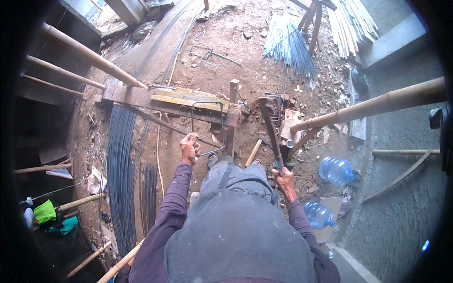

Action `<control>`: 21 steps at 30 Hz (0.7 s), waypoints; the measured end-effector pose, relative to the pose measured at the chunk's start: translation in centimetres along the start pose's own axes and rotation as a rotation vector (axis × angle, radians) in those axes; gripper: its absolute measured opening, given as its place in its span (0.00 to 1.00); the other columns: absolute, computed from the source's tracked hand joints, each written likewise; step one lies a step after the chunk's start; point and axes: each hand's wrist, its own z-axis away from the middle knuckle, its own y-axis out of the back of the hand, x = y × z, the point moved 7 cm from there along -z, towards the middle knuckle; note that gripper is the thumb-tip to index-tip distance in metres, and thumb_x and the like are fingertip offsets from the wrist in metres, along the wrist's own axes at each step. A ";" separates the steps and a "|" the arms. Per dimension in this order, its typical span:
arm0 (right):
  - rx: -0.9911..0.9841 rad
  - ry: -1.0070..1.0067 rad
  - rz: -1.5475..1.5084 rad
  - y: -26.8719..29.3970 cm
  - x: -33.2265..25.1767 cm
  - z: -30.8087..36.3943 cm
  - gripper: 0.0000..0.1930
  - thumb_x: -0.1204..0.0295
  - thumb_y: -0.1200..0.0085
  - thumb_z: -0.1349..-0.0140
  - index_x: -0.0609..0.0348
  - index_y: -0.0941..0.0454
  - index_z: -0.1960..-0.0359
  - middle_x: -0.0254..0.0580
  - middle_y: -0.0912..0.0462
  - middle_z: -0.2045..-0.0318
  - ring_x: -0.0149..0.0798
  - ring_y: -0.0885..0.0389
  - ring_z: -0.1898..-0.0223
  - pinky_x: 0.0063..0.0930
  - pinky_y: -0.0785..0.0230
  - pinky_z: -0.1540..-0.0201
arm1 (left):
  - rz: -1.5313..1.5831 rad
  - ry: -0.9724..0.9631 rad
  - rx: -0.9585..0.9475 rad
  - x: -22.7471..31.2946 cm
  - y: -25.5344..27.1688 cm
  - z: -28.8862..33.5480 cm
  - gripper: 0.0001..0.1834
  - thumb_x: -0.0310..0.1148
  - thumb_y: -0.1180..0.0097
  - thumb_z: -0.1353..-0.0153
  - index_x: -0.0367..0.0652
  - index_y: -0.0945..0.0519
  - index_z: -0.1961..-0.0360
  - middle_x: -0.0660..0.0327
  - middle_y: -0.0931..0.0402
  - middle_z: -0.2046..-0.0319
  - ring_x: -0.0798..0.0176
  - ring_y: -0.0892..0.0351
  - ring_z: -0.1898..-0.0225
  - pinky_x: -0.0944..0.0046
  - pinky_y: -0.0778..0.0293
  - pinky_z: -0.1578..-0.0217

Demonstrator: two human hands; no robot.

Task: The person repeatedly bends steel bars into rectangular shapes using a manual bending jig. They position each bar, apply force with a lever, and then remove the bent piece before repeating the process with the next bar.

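My left hand [190,148] is closed around one side of a steel rod bent into a rectangular stirrup [192,120]. The stirrup stands up in front of a wooden bench beam [127,95], overlapping its right end. A yellowish board [177,99] lies on top of that beam. Over on the right, my right hand [284,181] grips the lower end of a long dark metal bar [271,129]. The bar slants up and away, with its far end near several bent rods [273,106]. I cannot make out whether the bar touches anything there.
Long dark rods [121,160] lie bundled at left, beside a shorter rod bundle [149,193]. Bamboo poles [89,54] cross at upper left; another pole [373,104] juts in from the right. Two blue water jugs [335,170] lie at right. Cut rods [289,47] are piled ahead.
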 end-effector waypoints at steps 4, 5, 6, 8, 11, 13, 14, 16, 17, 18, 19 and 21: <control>-0.053 0.058 0.102 -3.5 -5.4 -1.7 0.18 0.56 0.37 0.38 0.60 0.17 0.62 0.57 0.14 0.72 0.50 0.12 0.68 0.42 0.25 0.67 | 0.129 -0.005 -0.067 0.8 -4.3 0.2 0.13 0.46 0.41 0.31 0.49 0.24 0.65 0.77 0.49 0.85 0.79 0.53 0.88 0.72 0.57 0.88; -0.067 0.080 0.108 -4.6 -6.5 -2.3 0.18 0.55 0.38 0.38 0.59 0.17 0.62 0.57 0.14 0.73 0.55 0.12 0.67 0.45 0.24 0.66 | 0.125 0.004 -0.050 0.7 -4.7 0.0 0.13 0.46 0.41 0.31 0.50 0.24 0.65 0.77 0.49 0.85 0.78 0.53 0.88 0.71 0.57 0.88; -0.060 0.041 0.222 -5.9 -7.1 -3.1 0.18 0.55 0.38 0.39 0.59 0.19 0.64 0.58 0.15 0.73 0.59 0.14 0.68 0.49 0.24 0.66 | 0.140 0.016 -0.048 0.3 -5.1 -0.3 0.14 0.47 0.41 0.31 0.50 0.24 0.65 0.77 0.49 0.85 0.78 0.53 0.88 0.70 0.56 0.88; -0.052 0.099 0.252 -8.2 -8.8 -3.5 0.17 0.59 0.39 0.42 0.61 0.22 0.64 0.61 0.16 0.74 0.63 0.15 0.68 0.54 0.24 0.65 | 0.151 0.047 -0.040 -0.4 -5.4 -0.9 0.15 0.50 0.41 0.32 0.51 0.24 0.66 0.76 0.48 0.85 0.77 0.52 0.88 0.69 0.56 0.88; -0.101 0.115 0.293 -11.3 -10.1 -4.2 0.16 0.61 0.40 0.43 0.64 0.23 0.64 0.64 0.17 0.74 0.64 0.15 0.67 0.55 0.24 0.64 | 0.153 0.148 0.045 -1.9 -4.8 -1.9 0.16 0.50 0.44 0.30 0.51 0.26 0.68 0.76 0.49 0.86 0.76 0.52 0.89 0.69 0.58 0.87; -0.127 0.115 0.315 -12.6 -10.4 -4.3 0.16 0.63 0.40 0.44 0.66 0.24 0.64 0.65 0.17 0.73 0.64 0.15 0.66 0.55 0.24 0.63 | 0.159 0.127 0.095 -2.1 -4.2 -2.3 0.16 0.50 0.44 0.30 0.51 0.26 0.68 0.76 0.49 0.86 0.76 0.53 0.89 0.69 0.59 0.87; -0.133 0.118 0.328 -13.1 -10.5 -4.3 0.16 0.64 0.40 0.44 0.66 0.24 0.64 0.65 0.17 0.73 0.64 0.15 0.66 0.55 0.24 0.63 | 0.166 0.131 0.117 -2.3 -4.0 -2.5 0.16 0.51 0.45 0.29 0.51 0.26 0.68 0.76 0.49 0.86 0.76 0.53 0.89 0.69 0.59 0.86; -0.142 0.132 0.326 -13.6 -10.5 -4.1 0.15 0.66 0.40 0.45 0.67 0.24 0.65 0.66 0.17 0.72 0.64 0.15 0.66 0.55 0.24 0.63 | 0.162 0.129 0.096 -2.4 -4.1 -2.6 0.17 0.50 0.46 0.29 0.51 0.26 0.68 0.76 0.49 0.86 0.76 0.53 0.89 0.70 0.60 0.86; -0.145 0.141 0.309 -13.8 -10.5 -3.9 0.14 0.67 0.40 0.45 0.67 0.25 0.65 0.66 0.17 0.72 0.64 0.15 0.66 0.55 0.23 0.62 | 0.160 0.112 0.099 -2.2 -4.1 -2.6 0.17 0.50 0.46 0.29 0.51 0.26 0.68 0.75 0.48 0.86 0.76 0.54 0.89 0.70 0.60 0.86; -0.141 0.144 0.305 -13.9 -10.4 -3.8 0.14 0.68 0.40 0.45 0.67 0.25 0.65 0.66 0.17 0.72 0.64 0.15 0.66 0.55 0.23 0.62 | 0.177 0.143 0.110 -2.4 -4.0 -2.6 0.17 0.51 0.47 0.28 0.51 0.27 0.68 0.75 0.48 0.86 0.77 0.54 0.89 0.70 0.60 0.87; -0.143 0.149 0.333 -14.0 -10.2 -3.9 0.14 0.68 0.40 0.46 0.67 0.25 0.65 0.66 0.17 0.72 0.64 0.15 0.66 0.55 0.23 0.62 | 0.164 0.136 0.119 -2.3 -4.0 -2.6 0.17 0.51 0.47 0.28 0.50 0.27 0.68 0.75 0.48 0.86 0.77 0.54 0.90 0.70 0.60 0.87; -0.127 0.146 0.413 -13.8 -9.7 -4.4 0.14 0.69 0.39 0.47 0.66 0.25 0.65 0.66 0.17 0.72 0.64 0.15 0.66 0.54 0.23 0.62 | 0.142 0.127 0.092 -1.9 -4.1 -2.6 0.18 0.51 0.48 0.28 0.50 0.27 0.68 0.75 0.48 0.86 0.77 0.53 0.90 0.70 0.59 0.88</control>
